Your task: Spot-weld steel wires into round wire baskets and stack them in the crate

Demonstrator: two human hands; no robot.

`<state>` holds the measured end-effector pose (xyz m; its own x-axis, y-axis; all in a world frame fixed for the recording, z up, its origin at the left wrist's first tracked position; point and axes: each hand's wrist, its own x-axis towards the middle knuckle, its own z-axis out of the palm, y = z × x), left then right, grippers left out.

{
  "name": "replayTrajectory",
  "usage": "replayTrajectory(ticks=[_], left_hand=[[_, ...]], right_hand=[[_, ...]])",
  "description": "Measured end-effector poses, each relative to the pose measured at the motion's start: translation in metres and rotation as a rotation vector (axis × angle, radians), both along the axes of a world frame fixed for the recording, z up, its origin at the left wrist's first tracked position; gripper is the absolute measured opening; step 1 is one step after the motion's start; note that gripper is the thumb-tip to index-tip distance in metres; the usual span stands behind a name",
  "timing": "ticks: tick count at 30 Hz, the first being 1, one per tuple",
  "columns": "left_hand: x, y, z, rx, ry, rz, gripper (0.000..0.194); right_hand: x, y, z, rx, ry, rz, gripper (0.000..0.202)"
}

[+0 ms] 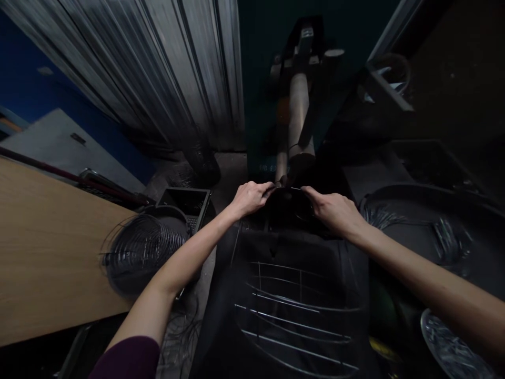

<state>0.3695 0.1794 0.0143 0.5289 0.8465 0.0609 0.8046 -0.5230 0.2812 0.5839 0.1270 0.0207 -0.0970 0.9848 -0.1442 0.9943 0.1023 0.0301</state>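
Wire [294, 188] thin, shiny; vis. part sl. curved.

It is dark here. Soft light falls on the hands [290, 202] and the ridged metal sheet left of them. Deep shadow hides the right side. Edges look blurry.

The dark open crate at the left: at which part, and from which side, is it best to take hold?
Probably best by the rim at its far right corner, from above, fingers inside and thumb outside. The crate is open at the top and its rim looks free there, while the round dark tub crowds its near side.
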Motion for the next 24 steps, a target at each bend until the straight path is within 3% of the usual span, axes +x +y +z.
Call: replayTrajectory(ticks=[11,24], left_hand=[[-0.0008,-0.0035,-0.0058,0.093,0.068,0.012,0.031],[0.0037,-0.0042,-0.0045,0.042,0.039,0.031,0.035]], right_hand=[[-0.0014,-0.0001,0.0001,0.025,0.045,0.002,0.037],[0.0036,0.0026,0.0011,0.038,0.055,0.036,0.036]])
